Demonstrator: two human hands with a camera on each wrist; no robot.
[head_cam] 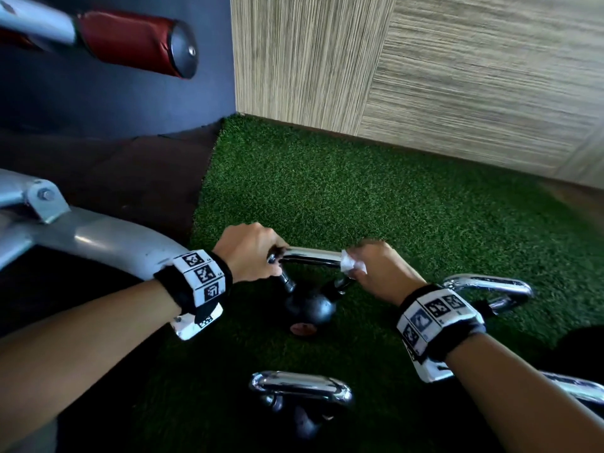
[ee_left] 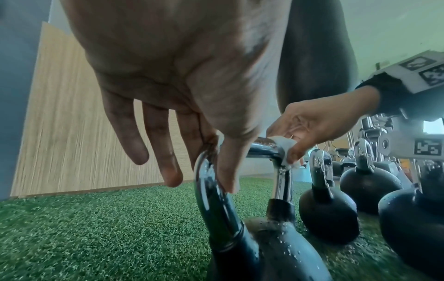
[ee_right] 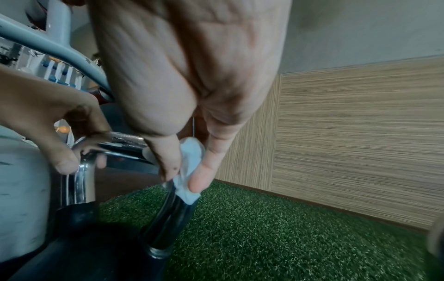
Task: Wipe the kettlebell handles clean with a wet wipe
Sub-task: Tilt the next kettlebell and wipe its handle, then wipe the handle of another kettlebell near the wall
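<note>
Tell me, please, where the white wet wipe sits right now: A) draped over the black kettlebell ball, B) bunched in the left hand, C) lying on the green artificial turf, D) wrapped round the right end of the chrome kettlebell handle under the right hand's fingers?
D: the white wet wipe is pinched by the right hand round the right end of the chrome kettlebell handle, while the left hand grips the other end bare.

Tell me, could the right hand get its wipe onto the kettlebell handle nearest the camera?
Probably yes: the right hand pinches the wet wipe, and the nearest kettlebell handle lies uncovered on the turf.
</note>
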